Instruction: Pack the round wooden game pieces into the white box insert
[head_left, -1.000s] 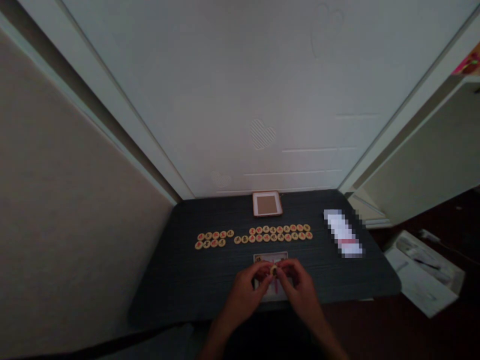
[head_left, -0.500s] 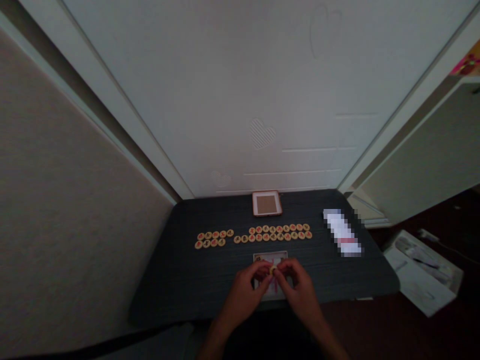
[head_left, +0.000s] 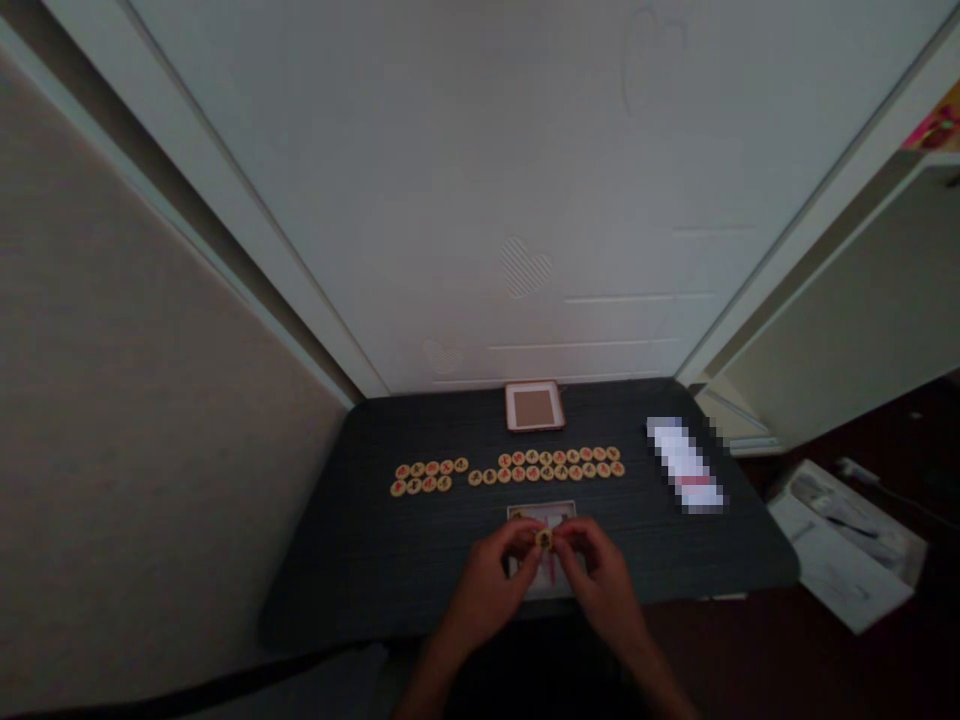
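Between the fingertips of my left hand point(head_left: 504, 568) and my right hand point(head_left: 592, 565) is a round xiangqi piece point(head_left: 544, 540) with a dark character facing up. Both hands are closed in a pinch on its two sides. Under them lies a shallow open box point(head_left: 562, 506), partly covered by my hands; another piece point(head_left: 517, 515) shows in its far left corner, and something pink is inside. Beyond the box, several pieces with red or dark characters lie in two rows, a left group point(head_left: 429, 486) and a longer right group point(head_left: 561, 472).
A box lid or tray point(head_left: 535, 383) with a brown inside stands at the back of the dark table point(head_left: 360, 560), against the white panel point(head_left: 465, 250). A pixelated white item point(head_left: 682, 465) lies at the right. An open white box point(head_left: 847, 550) is off the table's right side.
The piece has turned between my fingers, so its face with the dark character now shows more fully. My hands stay in nearly the same place; the rows are unchanged.
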